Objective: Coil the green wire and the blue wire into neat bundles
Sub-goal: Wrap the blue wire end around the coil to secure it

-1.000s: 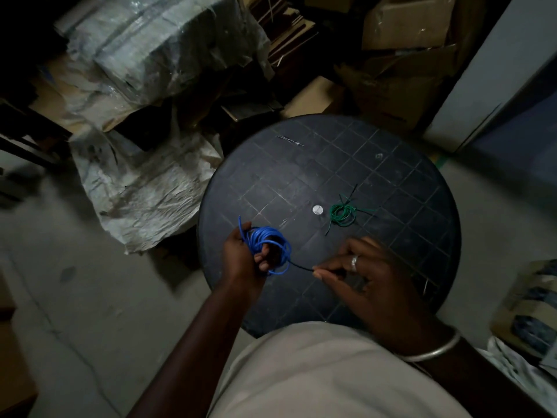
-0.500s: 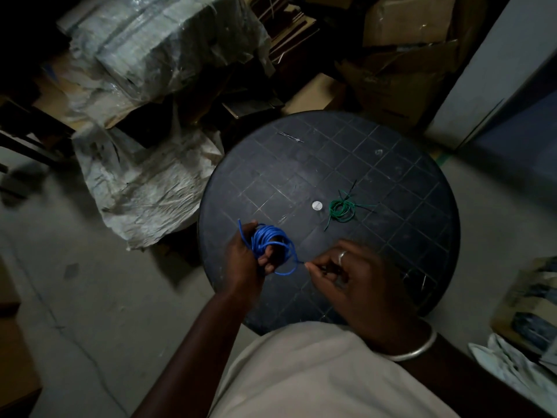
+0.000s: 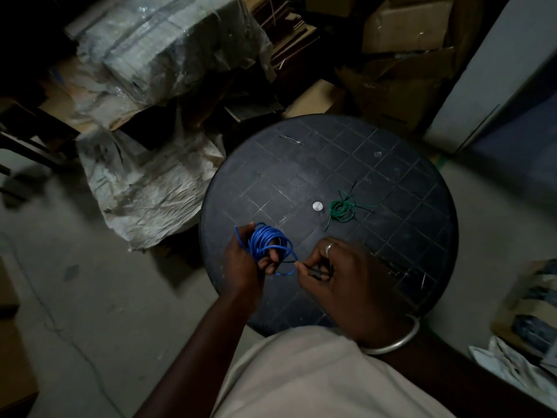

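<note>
The blue wire [image 3: 266, 241] is wound in several loops around the fingers of my left hand [image 3: 245, 263], over the near left part of the round black table [image 3: 391, 251]. My right hand [image 3: 340, 273] pinches the wire's free end just right of the coil, almost touching the left fingers. One blue loop hangs below between the two hands. The green wire [image 3: 341, 209] lies as a small coil with loose ends on the table's middle, beyond my right hand.
A small silver disc [image 3: 317, 206] lies beside the green coil. Plastic-wrapped bundles [image 3: 168, 46] and a crumpled sheet [image 3: 144, 188] sit left of the table, cardboard boxes [image 3: 407, 25] behind it, a wall corner [image 3: 482, 70] at right, more boxes [image 3: 530, 309] at lower right.
My right hand has slid left along the wire's end toward the coil, closing the gap to my left hand. The blue coil stays on the left fingers.
</note>
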{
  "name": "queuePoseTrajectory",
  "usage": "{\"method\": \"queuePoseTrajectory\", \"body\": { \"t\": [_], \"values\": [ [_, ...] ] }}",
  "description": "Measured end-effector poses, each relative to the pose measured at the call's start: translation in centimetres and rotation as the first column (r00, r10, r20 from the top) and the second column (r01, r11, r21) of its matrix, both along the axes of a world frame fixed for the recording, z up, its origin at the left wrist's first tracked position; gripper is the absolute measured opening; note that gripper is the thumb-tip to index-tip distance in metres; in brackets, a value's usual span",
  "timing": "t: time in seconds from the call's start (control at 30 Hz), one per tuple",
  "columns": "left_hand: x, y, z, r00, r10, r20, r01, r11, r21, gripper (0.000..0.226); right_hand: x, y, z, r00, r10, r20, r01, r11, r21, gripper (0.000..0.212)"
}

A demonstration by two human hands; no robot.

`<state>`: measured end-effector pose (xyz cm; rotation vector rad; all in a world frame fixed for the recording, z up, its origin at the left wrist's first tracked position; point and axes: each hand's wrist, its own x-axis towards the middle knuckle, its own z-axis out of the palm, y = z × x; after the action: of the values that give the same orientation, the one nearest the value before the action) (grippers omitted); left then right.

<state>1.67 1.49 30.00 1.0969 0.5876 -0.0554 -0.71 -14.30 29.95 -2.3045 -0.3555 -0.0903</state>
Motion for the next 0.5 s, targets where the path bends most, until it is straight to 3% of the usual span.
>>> {"method": "queuePoseTrajectory", "body": {
  "t": [0.33, 0.5],
  "values": [
    [-0.3, 0.2, 0.4, 0.995, 0.072, 0.065, -0.083, 0.979, 0.189, 0.079, -0.2, 1.5, -0.2, 0.998, -0.039, 0.058, 0.04, 0.999, -0.016, 0.019],
    [-0.1, 1.1, 0.7, 0.988, 0.118, 0.096, -0.134, 0.972, 0.193, 0.08, -0.6, 2.6, 0.1, 0.994, -0.072, 0.082, 0.075, 0.997, -0.033, 0.022]
  ]
}}
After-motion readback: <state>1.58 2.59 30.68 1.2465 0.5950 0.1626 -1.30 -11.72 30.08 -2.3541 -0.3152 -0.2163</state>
